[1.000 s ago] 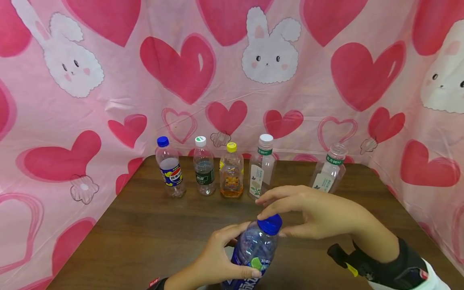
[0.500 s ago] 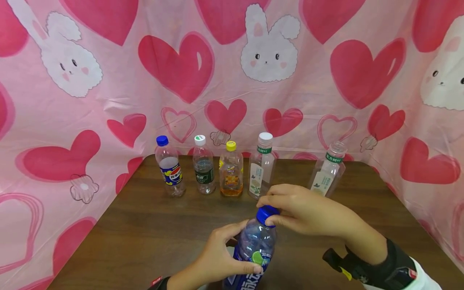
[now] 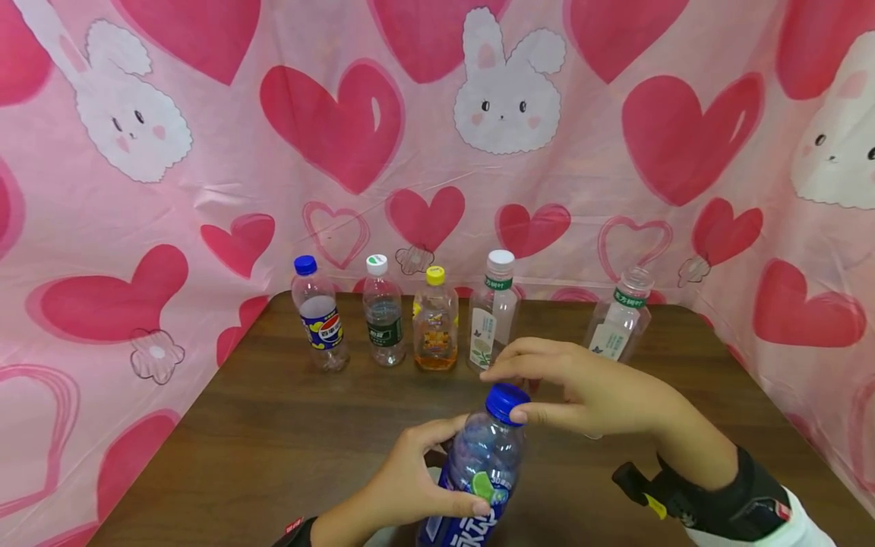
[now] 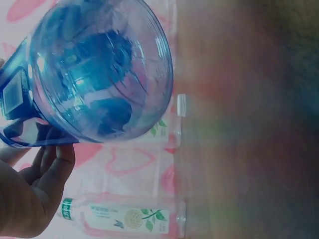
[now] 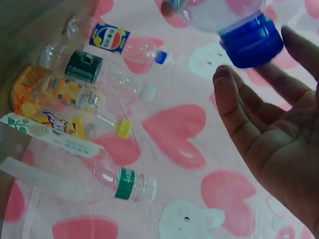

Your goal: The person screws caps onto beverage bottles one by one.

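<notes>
My left hand [image 3: 417, 482] grips a clear plastic bottle [image 3: 488, 452] with a blue lime-printed label, its thumb across the front. The bottle leans to the right, and its base faces the camera in the left wrist view. A blue cap [image 3: 506, 403] sits on its neck. Around that cap hovers my right hand [image 3: 581, 387], its thumb tip at the near side and its fingers extended beyond the far side. In the right wrist view, gaps show between the spread fingers [image 5: 227, 92] and the cap.
Along the back stand a blue-capped Pepsi bottle [image 3: 321, 327], a green-labelled bottle [image 3: 385, 327], a yellow-capped bottle [image 3: 436, 334] and a white-capped square bottle [image 3: 488, 319]. An uncapped square bottle [image 3: 618, 323] stands farther right. A small white cap [image 4: 182, 105] lies on the wooden table [image 3: 273, 456].
My right hand closed in on the blue cap, then loosened, its fingers lifting and spreading off it. The left hand keeps its grip, and the bottle shifts only slightly.
</notes>
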A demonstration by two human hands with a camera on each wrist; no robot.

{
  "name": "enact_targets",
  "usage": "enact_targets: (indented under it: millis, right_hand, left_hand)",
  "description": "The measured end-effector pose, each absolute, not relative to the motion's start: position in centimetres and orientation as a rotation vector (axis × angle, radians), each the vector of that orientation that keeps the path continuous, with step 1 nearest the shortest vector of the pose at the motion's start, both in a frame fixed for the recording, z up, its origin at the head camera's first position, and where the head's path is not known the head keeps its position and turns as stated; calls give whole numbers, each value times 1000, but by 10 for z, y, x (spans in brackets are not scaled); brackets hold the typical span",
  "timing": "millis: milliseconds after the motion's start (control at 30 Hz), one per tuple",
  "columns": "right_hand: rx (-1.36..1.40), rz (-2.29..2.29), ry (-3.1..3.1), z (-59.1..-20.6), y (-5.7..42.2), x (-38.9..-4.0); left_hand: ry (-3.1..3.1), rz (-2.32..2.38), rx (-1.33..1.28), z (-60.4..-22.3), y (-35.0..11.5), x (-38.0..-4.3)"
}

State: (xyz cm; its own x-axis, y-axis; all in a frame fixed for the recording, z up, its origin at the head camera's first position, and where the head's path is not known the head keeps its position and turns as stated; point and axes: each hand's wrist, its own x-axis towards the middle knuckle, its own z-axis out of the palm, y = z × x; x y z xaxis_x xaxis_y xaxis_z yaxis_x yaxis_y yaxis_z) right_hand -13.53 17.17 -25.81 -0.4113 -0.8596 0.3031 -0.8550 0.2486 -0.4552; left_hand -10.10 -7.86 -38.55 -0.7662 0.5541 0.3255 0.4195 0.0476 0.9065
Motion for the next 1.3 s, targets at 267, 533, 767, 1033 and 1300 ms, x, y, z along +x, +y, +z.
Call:
enact_targets:
  millis: [267, 533, 767, 1033, 1300]
  right_hand:
    - [-1819, -917, 2349, -262, 172, -139]
    - [-1747, -821, 2471, -268, 166, -142]
    - [-1761, -891, 2484, -272, 167, -141]
    - [-1624, -1220, 2668, -296, 175, -131]
    - [-1535, -1212, 2832, -353, 193, -111]
  left_hand:
    - [2213, 1825, 1056, -384, -78, -101]
    - [2432, 1830, 950, -388, -75, -99]
    - [2495, 1818, 962, -390, -73, -100]
    - [2550, 1807, 966, -385, -72, -102]
    - [2619, 1816, 822, -377, -80, -110]
